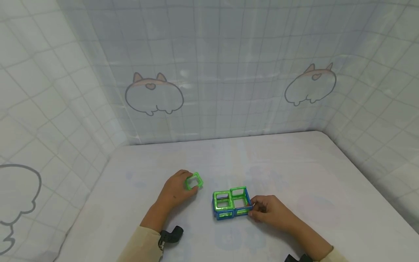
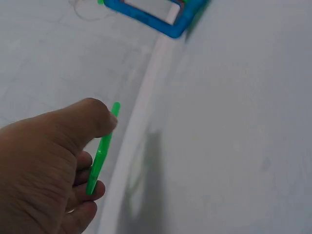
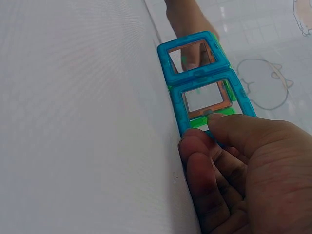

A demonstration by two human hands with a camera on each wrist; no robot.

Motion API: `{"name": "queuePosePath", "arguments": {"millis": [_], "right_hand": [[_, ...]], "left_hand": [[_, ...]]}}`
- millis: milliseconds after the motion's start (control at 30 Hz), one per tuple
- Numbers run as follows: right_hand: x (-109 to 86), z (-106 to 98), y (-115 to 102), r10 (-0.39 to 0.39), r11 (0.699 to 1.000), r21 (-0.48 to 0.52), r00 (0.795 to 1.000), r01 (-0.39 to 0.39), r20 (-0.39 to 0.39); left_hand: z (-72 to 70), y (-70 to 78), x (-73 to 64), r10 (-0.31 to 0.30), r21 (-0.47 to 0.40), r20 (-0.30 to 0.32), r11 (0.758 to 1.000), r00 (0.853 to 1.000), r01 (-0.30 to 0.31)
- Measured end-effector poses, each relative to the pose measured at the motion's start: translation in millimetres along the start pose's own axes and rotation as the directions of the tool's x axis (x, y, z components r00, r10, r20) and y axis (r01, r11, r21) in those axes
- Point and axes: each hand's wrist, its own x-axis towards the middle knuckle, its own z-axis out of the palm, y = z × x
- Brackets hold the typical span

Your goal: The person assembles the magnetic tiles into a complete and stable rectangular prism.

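Between thumb and fingers, my left hand [image 1: 176, 190] pinches a green square magnetic tile [image 1: 200, 179] over the left-middle of the table. The left wrist view shows this tile [image 2: 101, 156] edge-on, its shadow on the white surface. To its right stands a box-like structure of two joined cubes [image 1: 232, 202], made of green and blue magnetic tiles. Its left half has a green tile on top; the right half has no top tile. My right hand [image 1: 272, 211] grips the structure's right end. Blue and orange frames of it [image 3: 198, 74] show in the right wrist view.
The white table [image 1: 294, 163] has faint coloured prints. Behind it hangs a grid-patterned curtain [image 1: 229, 72] with cartoon animal drawings, and similar sheeting [image 1: 386, 120] rises at the sides. A black wrist strap mount [image 1: 171, 235] sits at the left sleeve.
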Motion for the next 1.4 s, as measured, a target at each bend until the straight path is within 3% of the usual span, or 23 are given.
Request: {"name": "queuePosePath", "arguments": {"millis": [133, 600, 800, 1233, 1400], "right_hand": [[0.1, 1, -1, 0.000, 1.000, 0.004, 1.000, 0.000, 0.001], [1.6, 0, -3, 0.008, 1.000, 0.023, 1.000, -0.008, 0.003], [1.1, -1, -2, 0.022, 1.000, 0.022, 1.000, -0.022, 0.000], [-0.4, -1, -3, 0.009, 1.000, 0.002, 1.000, -0.009, -0.001], [-1.9, -2, -4, 0.006, 1.000, -0.006, 1.000, -0.006, -0.010]], "left_hand": [[-7.4, 11.9, -2.6, 0.057, -0.031, -0.024, 0.998, 0.998, -0.057], [-29.0, 61.9, -12.0, 0.210, -0.091, -0.007, 0.973, 0.978, -0.210], [-26.5, 75.5, -11.6, 0.291, -0.101, -0.013, 0.951, 0.957, -0.291], [-15.4, 105.5, -14.7, 0.324, -0.104, 0.118, 0.944, 0.939, -0.313], [-10.0, 116.2, -13.5, 0.372, -0.089, 0.135, 0.927, 0.918, -0.363]]}}
